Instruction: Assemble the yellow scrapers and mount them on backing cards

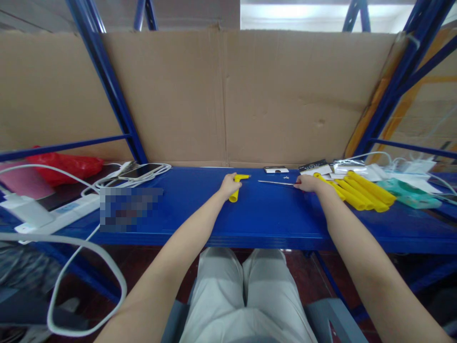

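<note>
My left hand is closed on a yellow L-shaped piece, made of a hollow tube with a short arm pointing right. A small dark tip shows at the end of that arm. To the right, my right hand grips a thin silvery pointed tool, which reaches left over the blue bench; its exact kind is unclear. Small silvery bits lie just beyond the tool. Several yellow tubes lie side by side right of my right hand.
The blue bench has a cardboard wall behind it. A small black-and-white box, cards and a green plastic bag lie at right. At left are a white power strip, cables, a phone and a red bag.
</note>
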Available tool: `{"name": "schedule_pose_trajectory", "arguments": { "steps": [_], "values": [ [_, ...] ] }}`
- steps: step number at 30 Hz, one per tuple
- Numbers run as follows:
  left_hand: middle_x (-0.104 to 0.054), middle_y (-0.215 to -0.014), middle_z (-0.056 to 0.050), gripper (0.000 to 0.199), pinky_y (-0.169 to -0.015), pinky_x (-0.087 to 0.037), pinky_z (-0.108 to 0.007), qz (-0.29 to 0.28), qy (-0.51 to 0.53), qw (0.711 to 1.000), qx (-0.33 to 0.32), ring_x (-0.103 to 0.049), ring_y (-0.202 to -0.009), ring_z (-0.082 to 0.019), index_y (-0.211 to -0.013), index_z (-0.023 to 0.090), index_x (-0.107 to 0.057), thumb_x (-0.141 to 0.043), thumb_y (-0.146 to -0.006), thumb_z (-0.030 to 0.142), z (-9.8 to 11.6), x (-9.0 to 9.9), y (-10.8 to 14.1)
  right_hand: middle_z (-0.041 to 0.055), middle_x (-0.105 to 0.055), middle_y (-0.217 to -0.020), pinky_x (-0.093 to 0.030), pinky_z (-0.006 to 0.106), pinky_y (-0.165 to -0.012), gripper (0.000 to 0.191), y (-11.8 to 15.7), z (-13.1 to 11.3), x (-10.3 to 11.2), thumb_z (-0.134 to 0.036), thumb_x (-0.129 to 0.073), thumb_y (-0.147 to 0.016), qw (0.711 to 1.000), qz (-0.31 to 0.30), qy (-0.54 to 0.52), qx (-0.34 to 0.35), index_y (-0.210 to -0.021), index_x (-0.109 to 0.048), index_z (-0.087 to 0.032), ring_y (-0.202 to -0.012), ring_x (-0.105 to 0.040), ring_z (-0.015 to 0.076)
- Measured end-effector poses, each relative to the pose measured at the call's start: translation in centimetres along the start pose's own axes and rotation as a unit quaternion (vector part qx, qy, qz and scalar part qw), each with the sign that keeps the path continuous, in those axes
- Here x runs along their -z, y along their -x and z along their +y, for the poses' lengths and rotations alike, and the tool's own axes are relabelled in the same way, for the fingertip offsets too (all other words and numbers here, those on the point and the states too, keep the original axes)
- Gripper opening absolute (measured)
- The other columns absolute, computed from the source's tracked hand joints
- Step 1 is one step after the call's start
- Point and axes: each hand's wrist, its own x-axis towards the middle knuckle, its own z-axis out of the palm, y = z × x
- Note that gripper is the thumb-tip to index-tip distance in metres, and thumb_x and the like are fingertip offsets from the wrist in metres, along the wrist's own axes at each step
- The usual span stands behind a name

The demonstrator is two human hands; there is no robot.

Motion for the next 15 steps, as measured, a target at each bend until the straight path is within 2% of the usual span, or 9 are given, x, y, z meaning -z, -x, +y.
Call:
{"name": "schedule_pose_trajectory", "arguments": {
  "steps": [4,9,12,15],
  "values": [
    [-0.06,-0.122,-0.018,0.067,-0.074,-0.051,-0.026,0.016,0.05,0.998,0.027,-0.066,-0.095,-0.024,-0.136,0.007,-0.044,-0.057,-0.071,0.001,0.6,0.7,0.3,0.0118,-0.067,-0.106,-0.046,0.035,-0.081,0.029,0.0,-0.7,0.1,-0.024,-0.045,-0.084,0.999,0.043,-0.026,-0.003,-0.104,-0.066,-0.018,-0.101,-0.061,0.0252],
    [-0.064,-0.117,-0.016,0.055,-0.081,-0.048,-0.023,0.073,0.084,0.994,0.021,-0.064,-0.1,-0.022,-0.124,0.005,-0.056,-0.054,-0.07,-0.001,0.9,1.7,0.6,0.0136,-0.064,-0.114,-0.044,0.037,-0.085,0.03,-0.3,-2.8,0.3,-0.026,-0.045,-0.084,0.993,0.117,-0.026,0.009,-0.106,-0.064,-0.018,-0.107,-0.058,0.027],
    [-0.063,-0.119,-0.015,0.052,-0.088,-0.045,-0.025,0.07,0.026,0.997,0.021,-0.06,-0.108,-0.022,-0.123,0.008,-0.057,-0.054,-0.071,0.003,0.8,2.1,0.7,0.015,-0.064,-0.114,-0.042,0.04,-0.089,0.029,-1.2,-3.9,0.6,-0.026,-0.047,-0.084,0.991,0.137,-0.008,0.003,-0.106,-0.064,-0.017,-0.108,-0.057,0.0277],
    [-0.055,-0.13,-0.015,0.054,-0.097,-0.04,-0.037,0.059,-0.136,0.988,0.038,-0.05,-0.121,-0.029,-0.128,0.013,-0.053,-0.057,-0.074,0.019,0.8,2.3,0.9,0.0186,-0.061,-0.117,-0.04,0.045,-0.092,0.033,-2.6,-4.2,1.0,-0.023,-0.049,-0.082,0.992,0.122,-0.005,-0.021,-0.111,-0.062,-0.013,-0.112,-0.055,0.0303]
  ]
}}
